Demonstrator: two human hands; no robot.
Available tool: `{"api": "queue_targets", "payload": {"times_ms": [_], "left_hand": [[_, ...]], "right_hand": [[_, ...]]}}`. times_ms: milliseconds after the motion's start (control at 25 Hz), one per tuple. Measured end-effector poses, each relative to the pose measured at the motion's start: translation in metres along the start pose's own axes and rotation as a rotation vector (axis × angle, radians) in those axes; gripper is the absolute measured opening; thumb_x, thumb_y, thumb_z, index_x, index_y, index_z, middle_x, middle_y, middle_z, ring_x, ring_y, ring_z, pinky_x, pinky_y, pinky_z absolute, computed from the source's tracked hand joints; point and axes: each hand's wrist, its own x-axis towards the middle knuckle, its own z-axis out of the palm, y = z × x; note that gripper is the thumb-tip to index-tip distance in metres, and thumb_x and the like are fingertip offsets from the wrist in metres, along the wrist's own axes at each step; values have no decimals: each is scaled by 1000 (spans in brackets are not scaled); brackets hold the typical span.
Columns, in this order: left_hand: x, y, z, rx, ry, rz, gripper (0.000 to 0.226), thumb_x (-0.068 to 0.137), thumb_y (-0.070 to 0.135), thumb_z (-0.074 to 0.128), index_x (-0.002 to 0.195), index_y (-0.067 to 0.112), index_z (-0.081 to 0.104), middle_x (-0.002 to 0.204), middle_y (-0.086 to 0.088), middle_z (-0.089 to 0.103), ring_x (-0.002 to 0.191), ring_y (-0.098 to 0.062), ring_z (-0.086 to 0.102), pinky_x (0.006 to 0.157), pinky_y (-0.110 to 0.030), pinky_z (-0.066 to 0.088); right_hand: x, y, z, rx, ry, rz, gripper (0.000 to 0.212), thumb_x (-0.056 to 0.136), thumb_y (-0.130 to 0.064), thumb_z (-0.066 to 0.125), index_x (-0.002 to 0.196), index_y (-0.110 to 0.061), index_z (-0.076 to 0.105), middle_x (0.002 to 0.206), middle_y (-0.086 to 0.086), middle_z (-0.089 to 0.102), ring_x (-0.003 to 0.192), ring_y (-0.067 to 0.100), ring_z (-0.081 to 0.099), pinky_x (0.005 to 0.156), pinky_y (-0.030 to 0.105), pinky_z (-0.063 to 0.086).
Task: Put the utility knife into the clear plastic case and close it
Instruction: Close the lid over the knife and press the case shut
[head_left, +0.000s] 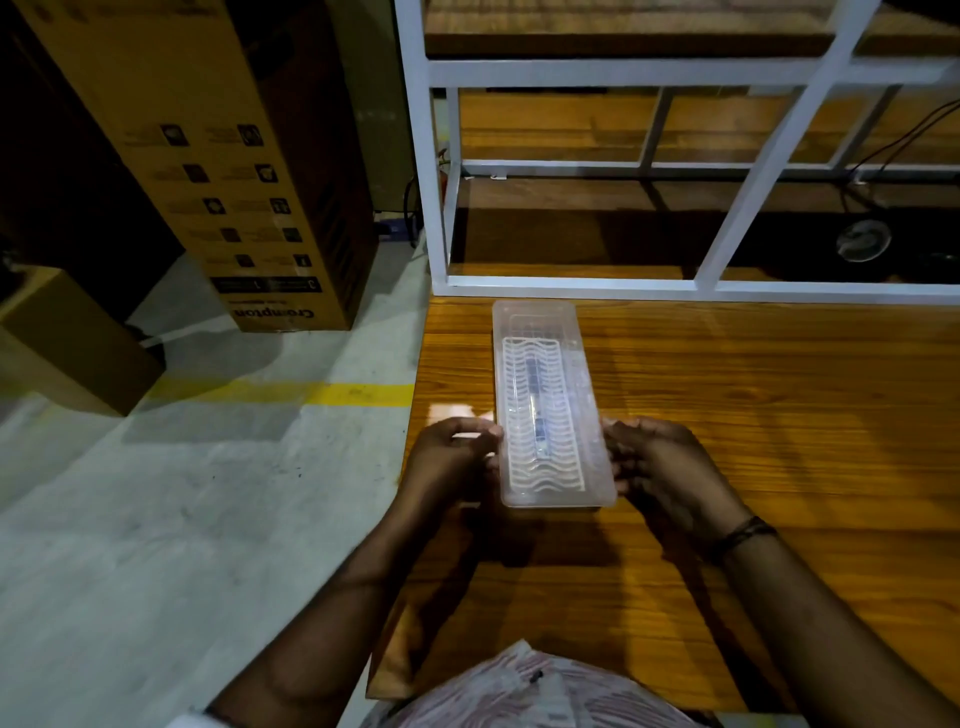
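A clear plastic case (563, 364) lies lengthwise on the wooden table (753, 415), near its left edge. Its lid, with a wavy ribbed pattern, lies over the near part of the case, and the far end shows beyond it. Through the plastic I see the dark, slim utility knife (536, 410) lying along the case's length. My left hand (452, 457) grips the case's near left side with its fingertips. My right hand (660, 467) holds the near right side. A dark band sits on my right wrist.
A white metal frame (441, 208) stands on the table just behind the case. Tall cardboard boxes (218, 156) stand on the grey floor to the left, beside a yellow floor line (322, 395). A cable and a round object lie at the far right.
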Motion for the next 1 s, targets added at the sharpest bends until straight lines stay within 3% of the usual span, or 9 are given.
{"api": "queue_targets", "payload": {"times_ms": [120, 280, 400, 520, 640, 680, 800, 880, 1000], "left_hand": [[16, 16, 7, -29, 60, 29, 13, 95, 19, 72, 103, 10, 70, 94, -17, 78, 76, -29, 75, 51, -27, 58], [28, 25, 12, 30, 91, 50, 16, 89, 23, 78, 103, 17, 70, 95, -11, 80, 80, -28, 79, 78, -52, 66], [29, 25, 12, 45, 86, 61, 20, 87, 22, 80, 105, 18, 70, 91, -8, 80, 83, -33, 80, 81, -65, 61], [30, 28, 10, 65, 59, 64, 36, 90, 18, 77, 123, 17, 65, 92, -3, 79, 81, -29, 79, 79, -61, 63], [36, 39, 5, 145, -45, 88, 67, 91, 11, 74, 150, 26, 46, 109, -5, 72, 78, -22, 74, 61, -41, 64], [40, 43, 4, 216, -77, 100, 75, 91, 9, 74, 155, 30, 39, 122, -8, 66, 88, -26, 73, 64, -41, 63], [56, 55, 4, 601, -91, 131, 84, 93, 17, 73, 159, 39, 26, 163, -12, 28, 139, -36, 47, 106, -52, 52], [60, 59, 8, 841, -77, 128, 84, 94, 28, 71, 160, 43, 21, 168, -8, 9, 151, -38, 26, 120, -51, 37], [58, 62, 12, 1027, -83, 131, 83, 97, 36, 64, 161, 43, 13, 169, -7, 2, 154, -41, 8, 122, -54, 25]], "right_hand": [[20, -13, 12, 40, 54, -33, 11, 93, -16, 66, 94, -5, 67, 66, 5, 68, 46, 14, 60, 39, 23, 44], [36, -19, 19, -27, 117, -19, 5, 91, -12, 66, 90, -9, 70, 76, 10, 71, 52, 18, 62, 44, 24, 47], [38, -18, 19, -31, 118, -23, 16, 92, -13, 66, 106, -5, 69, 80, 11, 71, 55, 21, 60, 44, 25, 46], [38, -21, 19, -136, 117, -62, 38, 92, -16, 68, 130, -17, 62, 93, 11, 74, 69, 24, 66, 51, 29, 50], [39, -32, 16, -462, 90, -168, 60, 93, -20, 65, 147, -36, 43, 90, 2, 73, 73, 17, 70, 58, 31, 52], [40, -37, 17, -553, 75, -188, 64, 93, -19, 64, 149, -39, 39, 81, -2, 70, 71, 15, 68, 59, 31, 51], [42, -51, 21, -759, 64, -200, 65, 89, -18, 62, 146, -42, 42, 75, -17, 57, 66, 8, 60, 55, 27, 46], [45, -55, 21, -853, 76, -220, 63, 86, -23, 62, 144, -44, 46, 73, -19, 56, 65, 9, 61, 54, 26, 47], [48, -55, 19, -954, 82, -248, 62, 84, -31, 61, 143, -44, 46, 67, -15, 61, 62, 15, 67, 53, 28, 50]]}}
